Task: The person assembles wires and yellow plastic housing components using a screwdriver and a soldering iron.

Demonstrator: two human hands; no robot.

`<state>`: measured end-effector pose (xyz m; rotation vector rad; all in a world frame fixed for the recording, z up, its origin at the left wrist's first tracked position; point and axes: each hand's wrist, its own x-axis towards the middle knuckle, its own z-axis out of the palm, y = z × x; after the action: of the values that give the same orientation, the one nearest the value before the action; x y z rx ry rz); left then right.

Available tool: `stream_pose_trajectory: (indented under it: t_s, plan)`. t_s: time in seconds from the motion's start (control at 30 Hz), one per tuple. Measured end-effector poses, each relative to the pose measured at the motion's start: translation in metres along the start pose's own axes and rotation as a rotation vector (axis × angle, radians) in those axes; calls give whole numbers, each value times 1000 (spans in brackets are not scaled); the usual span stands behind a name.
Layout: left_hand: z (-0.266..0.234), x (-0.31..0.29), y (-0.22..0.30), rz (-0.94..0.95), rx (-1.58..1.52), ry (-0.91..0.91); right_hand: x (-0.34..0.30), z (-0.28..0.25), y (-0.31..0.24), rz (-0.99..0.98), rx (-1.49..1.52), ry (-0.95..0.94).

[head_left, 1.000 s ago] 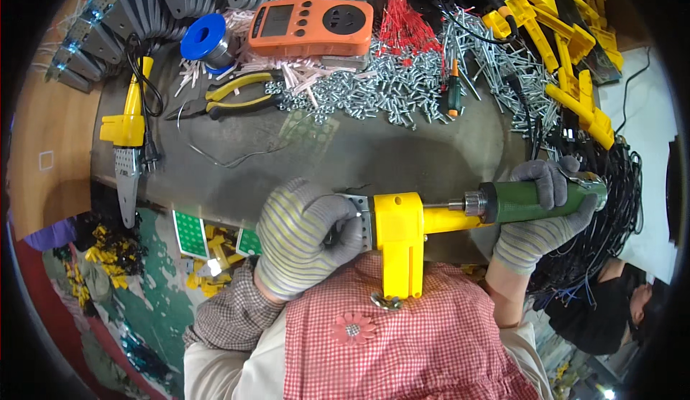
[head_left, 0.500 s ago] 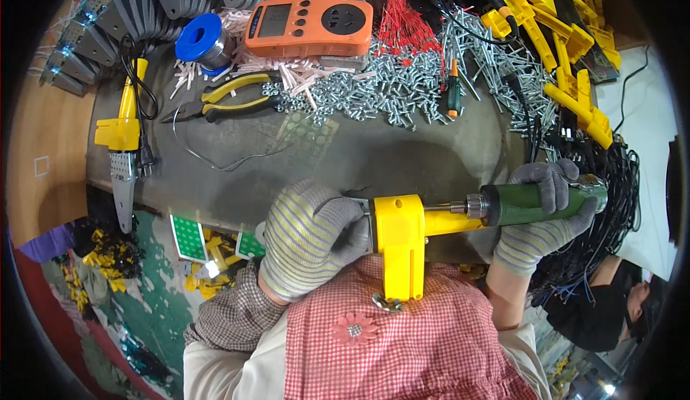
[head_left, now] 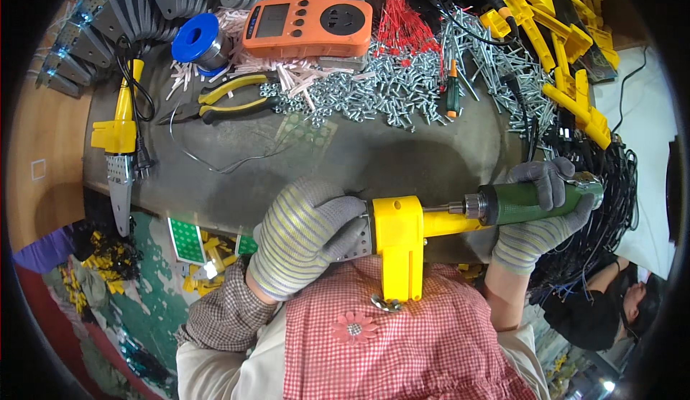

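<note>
My left hand [head_left: 305,238], in a striped grey glove, is closed around the grey metal plate [head_left: 357,245] of a pipe-welding iron. Part of that perforated plate shows beside my thumb. Its yellow plastic housing [head_left: 399,245] lies at the table's near edge, with the yellow handle running right. In my gloved right hand [head_left: 535,238], a green power screwdriver [head_left: 512,204] is held level, fingers wrapped over its body. Its thin bit points left and reaches the side of the housing; the exact contact at the tip is too small to make out.
Small screws [head_left: 395,98] lie heaped across the back, beside yellow-handled pliers [head_left: 237,98], a solder spool [head_left: 195,39] and an orange meter [head_left: 309,30]. Another yellow welding iron [head_left: 118,138] lies left. Yellow housings [head_left: 575,37] and black cables [head_left: 611,199] crowd the right; a person [head_left: 593,317] is beyond.
My left hand has shifted slightly left along the metal plate, and more of its perforated part shows. The power screwdriver and my right hand have barely moved.
</note>
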<state>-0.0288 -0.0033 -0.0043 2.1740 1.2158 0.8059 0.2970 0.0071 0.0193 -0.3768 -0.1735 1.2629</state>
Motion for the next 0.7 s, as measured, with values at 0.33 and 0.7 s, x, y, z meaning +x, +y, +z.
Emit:
stream_pose_trajectory:
  t_s: [0.33,0.7]
  plan:
    - [-5,0,3,-102,-62,-23,2,-1,3,51,42,-14]
    - [-1,-3,-2,-51,-61,-25,1,0,2,44,-26,-73]
